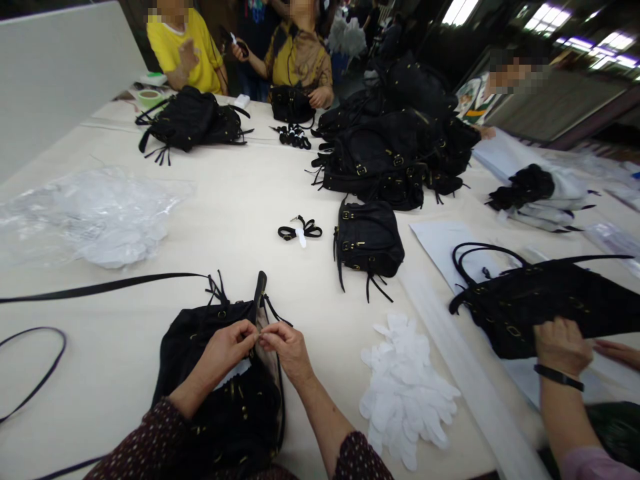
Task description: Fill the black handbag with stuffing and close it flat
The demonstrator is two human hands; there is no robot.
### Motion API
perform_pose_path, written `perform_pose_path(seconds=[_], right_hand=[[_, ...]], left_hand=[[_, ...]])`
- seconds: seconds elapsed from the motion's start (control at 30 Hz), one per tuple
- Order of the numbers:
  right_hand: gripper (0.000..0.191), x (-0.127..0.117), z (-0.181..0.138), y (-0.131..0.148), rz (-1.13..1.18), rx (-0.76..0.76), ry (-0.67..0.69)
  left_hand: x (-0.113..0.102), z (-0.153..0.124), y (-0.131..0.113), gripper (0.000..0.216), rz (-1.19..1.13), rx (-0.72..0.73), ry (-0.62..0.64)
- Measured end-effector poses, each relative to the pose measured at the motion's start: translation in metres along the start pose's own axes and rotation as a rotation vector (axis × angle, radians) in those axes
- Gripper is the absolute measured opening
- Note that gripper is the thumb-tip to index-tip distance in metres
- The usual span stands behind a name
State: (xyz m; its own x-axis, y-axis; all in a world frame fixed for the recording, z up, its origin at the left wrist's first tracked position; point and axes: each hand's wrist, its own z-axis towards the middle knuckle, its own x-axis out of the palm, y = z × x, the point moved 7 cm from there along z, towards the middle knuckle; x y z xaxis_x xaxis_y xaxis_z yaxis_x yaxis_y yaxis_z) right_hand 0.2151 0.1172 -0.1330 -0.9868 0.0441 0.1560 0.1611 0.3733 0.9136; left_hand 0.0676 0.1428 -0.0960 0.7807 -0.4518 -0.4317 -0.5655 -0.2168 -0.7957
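A black handbag (177, 340) lies on the table (250, 193), directly before the person. Above its open edge, the left hand (231, 343) and right hand (287, 348) meet at the fingertips, thumb and finger pinched closed on each; whatever sits between them is too small to make out. The step in hand seems to be fine fingertip work there, and the next move likely calls for a precise, steady pinch without dragging the handbag. Right of the handbag lies a pile of white paper pieces (407, 393); beyond it, a bundled strap (301, 235) and a smaller buckled bag (373, 237).
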Motion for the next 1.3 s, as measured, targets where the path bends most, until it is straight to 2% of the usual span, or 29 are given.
perform_pose_path(seconds=[0.23, 0.4, 0.5, 0.63, 0.73, 0.87, 1.0, 1.3], right_hand=[[0.014, 0.001, 0.000, 0.001, -0.037, -0.005, 0.008], [0.012, 0.004, -0.001, 0.018, -0.295, -0.137, 0.055], [0.013, 0.005, -0.004, 0.030, -0.470, -0.232, 0.028], [0.017, 0.009, -0.007, 0.034, -0.576, -0.301, -0.014], [0.018, 0.011, -0.008, 0.032, -0.574, -0.292, -0.009], [0.014, 0.007, -0.006, 0.028, -0.441, -0.230, -0.010], [0.018, 0.003, -0.006, 0.023, -0.311, -0.174, -0.016], [0.012, 0.001, -0.006, 0.036, -0.482, -0.186, -0.018]], left_hand=[[0.000, 0.000, 0.001, 0.025, -0.018, -0.003, 0.001], [0.000, 0.000, 0.000, 0.025, -0.003, 0.021, -0.003], [0.002, 0.000, 0.001, 0.027, -0.021, 0.013, -0.013], [0.006, 0.000, 0.003, 0.026, -0.054, 0.015, -0.054], [0.007, 0.000, 0.004, 0.023, -0.076, 0.006, -0.068], [0.010, 0.002, 0.007, 0.024, -0.211, -0.071, -0.029], [0.011, 0.003, 0.008, 0.027, -0.263, -0.111, -0.012], [0.009, 0.003, 0.007, 0.027, -0.154, -0.075, -0.023]])
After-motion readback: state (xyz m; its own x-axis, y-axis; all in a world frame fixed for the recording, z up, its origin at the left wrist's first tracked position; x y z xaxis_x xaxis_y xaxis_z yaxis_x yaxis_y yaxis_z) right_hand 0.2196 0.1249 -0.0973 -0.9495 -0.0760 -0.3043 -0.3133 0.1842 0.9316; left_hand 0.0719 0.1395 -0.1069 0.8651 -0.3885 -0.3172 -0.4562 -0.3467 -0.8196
